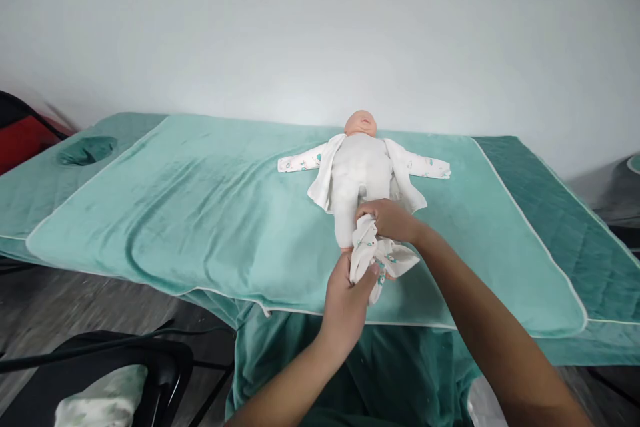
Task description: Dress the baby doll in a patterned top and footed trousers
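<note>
A baby doll (361, 163) lies on its back with its head toward the wall. Its body is white, and an open white jacket (324, 177) with printed sleeves spreads out on both sides. Around the doll's lower legs is a bunched white printed garment (367, 247), which looks like baby trousers. My left hand (346, 297) grips the garment's near edge between thumb and fingers. My right hand (387, 219) is closed on its upper part, beside the doll's leg. The cloth and my hands hide most of the feet.
A light green cover (240, 227) with white piping lies over a darker green massage bed (565, 207), which has a face hole (87, 150) at left. White wall (225, 53) rises behind. A black chair (165, 367) holding a patterned cloth (105, 397) stands at lower left.
</note>
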Tool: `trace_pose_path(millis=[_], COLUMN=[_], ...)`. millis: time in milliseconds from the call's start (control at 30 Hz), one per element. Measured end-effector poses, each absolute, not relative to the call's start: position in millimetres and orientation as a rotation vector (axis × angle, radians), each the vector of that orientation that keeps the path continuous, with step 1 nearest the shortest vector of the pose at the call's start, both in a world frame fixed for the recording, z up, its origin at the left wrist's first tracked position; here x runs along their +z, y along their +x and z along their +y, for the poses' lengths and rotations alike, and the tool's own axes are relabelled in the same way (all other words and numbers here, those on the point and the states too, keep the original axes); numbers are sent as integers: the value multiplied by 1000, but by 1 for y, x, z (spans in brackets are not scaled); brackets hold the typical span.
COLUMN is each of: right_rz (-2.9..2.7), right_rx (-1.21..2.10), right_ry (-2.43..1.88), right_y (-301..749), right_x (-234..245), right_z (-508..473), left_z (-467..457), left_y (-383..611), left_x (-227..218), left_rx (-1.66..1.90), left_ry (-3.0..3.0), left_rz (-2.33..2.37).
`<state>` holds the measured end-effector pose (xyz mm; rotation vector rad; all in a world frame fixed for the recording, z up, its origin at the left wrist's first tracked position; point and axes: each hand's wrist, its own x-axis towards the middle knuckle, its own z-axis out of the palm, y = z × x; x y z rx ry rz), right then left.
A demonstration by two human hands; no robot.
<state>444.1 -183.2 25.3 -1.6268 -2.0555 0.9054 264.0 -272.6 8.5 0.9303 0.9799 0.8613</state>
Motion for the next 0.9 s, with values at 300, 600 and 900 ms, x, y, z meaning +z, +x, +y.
trace_pose_path(millis=[300, 600, 900], right_rz=[-2462, -2605, -2651], right_rx=[792, 585, 435], right_ry=[-1578, -1719, -1735], right_y=[439, 426, 423], right_x=[22, 24, 18], right_z=[-189, -194, -196], left_z=[-335, -296, -247], left_y=[273, 225, 211], left_x=[-25, -66, -65], left_rx=[979, 1029, 812], left_ry=[604, 828, 1287], left_rz=[1049, 1230, 1161])
